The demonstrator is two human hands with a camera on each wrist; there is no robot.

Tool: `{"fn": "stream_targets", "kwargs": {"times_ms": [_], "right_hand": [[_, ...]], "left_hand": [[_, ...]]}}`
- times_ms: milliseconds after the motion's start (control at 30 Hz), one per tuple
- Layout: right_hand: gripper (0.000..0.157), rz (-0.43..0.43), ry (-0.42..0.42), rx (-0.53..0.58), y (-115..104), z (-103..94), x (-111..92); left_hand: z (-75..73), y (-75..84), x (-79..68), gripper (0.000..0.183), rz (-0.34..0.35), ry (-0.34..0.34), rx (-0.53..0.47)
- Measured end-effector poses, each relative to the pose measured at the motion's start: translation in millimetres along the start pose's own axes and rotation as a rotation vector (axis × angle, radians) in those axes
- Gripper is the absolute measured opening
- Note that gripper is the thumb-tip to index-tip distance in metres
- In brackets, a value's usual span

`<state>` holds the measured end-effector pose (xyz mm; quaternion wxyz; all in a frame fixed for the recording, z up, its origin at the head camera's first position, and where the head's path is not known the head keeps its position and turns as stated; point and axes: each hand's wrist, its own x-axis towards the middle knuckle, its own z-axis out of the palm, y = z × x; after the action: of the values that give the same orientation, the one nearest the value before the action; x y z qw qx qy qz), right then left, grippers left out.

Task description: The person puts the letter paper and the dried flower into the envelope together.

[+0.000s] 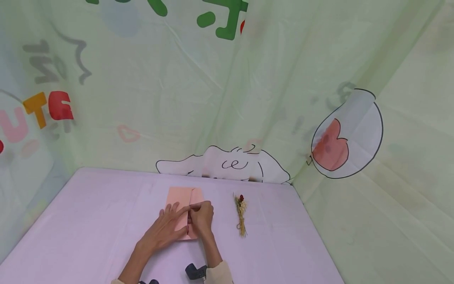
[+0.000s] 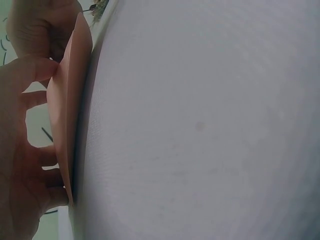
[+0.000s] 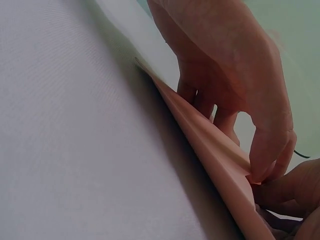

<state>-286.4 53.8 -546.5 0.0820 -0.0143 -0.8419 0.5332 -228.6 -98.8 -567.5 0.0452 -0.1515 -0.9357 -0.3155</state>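
A pink envelope [image 1: 179,193] lies on the table with a flap edge running lengthwise down its right part. My left hand [image 1: 166,228] rests on it with fingers spread, its thumb and index finger near the flap edge. At that edge, my right hand [image 1: 203,217] has curled fingers and pinches the paper. The left wrist view shows the envelope [image 2: 67,105] edge-on under the left fingers. In the right wrist view the envelope [image 3: 210,145] bulges a little where both hands meet; part of the right fingers is hidden there.
A small bunch of dried flowers [image 1: 241,215], tied with twine, lies right of the envelope. The table [image 1: 88,221] has a pale lilac cover. Printed pale green curtains [image 1: 142,90] hang behind and beside it. A dark camera mount [image 1: 195,272] sits at the right wrist.
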Motion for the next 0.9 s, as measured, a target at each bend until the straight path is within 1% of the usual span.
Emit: {"fn": "stream_targets", "kwargs": {"times_ms": [200, 267, 500, 667, 733, 767, 800, 900], "right_hand": [[0.014, -0.009, 0.016, -0.015, 1.5, 2.1, 0.0], [0.015, -0.007, 0.010, -0.013, 2.7, 2.6, 0.2], [0.018, 0.010, -0.077, -0.002, 5.7, -1.3, 1.9], [0.018, 0.010, -0.129, 0.061, 6.7, -9.0, 2.9], [0.016, -0.009, -0.123, 0.067, 7.0, -13.2, 2.8], [0.016, -0.045, -0.106, 0.052, 11.4, -13.9, 4.5], [0.015, -0.064, -0.087, 0.038, 12.6, -15.8, 5.0], [0.012, -0.097, 0.010, -0.024, 16.8, -20.9, 6.6]], "left_hand": [[-1.1, 0.6, 0.3, 0.072, -0.011, -0.023, 0.009], [-1.5, 1.4, 0.9, 0.072, -0.014, -0.024, 0.003], [-0.4, 1.4, 2.5, 0.070, -0.016, -0.032, 0.006], [-0.2, 2.5, 2.5, 0.070, -0.011, -0.030, 0.002], [-0.3, 3.1, 3.2, 0.070, -0.007, -0.025, 0.002], [-0.4, 3.1, 3.6, 0.069, -0.003, -0.021, 0.004], [-0.5, 3.1, 3.8, 0.067, 0.000, -0.018, 0.007], [-0.3, 2.5, 5.0, 0.062, 0.017, 0.000, 0.023]]}}
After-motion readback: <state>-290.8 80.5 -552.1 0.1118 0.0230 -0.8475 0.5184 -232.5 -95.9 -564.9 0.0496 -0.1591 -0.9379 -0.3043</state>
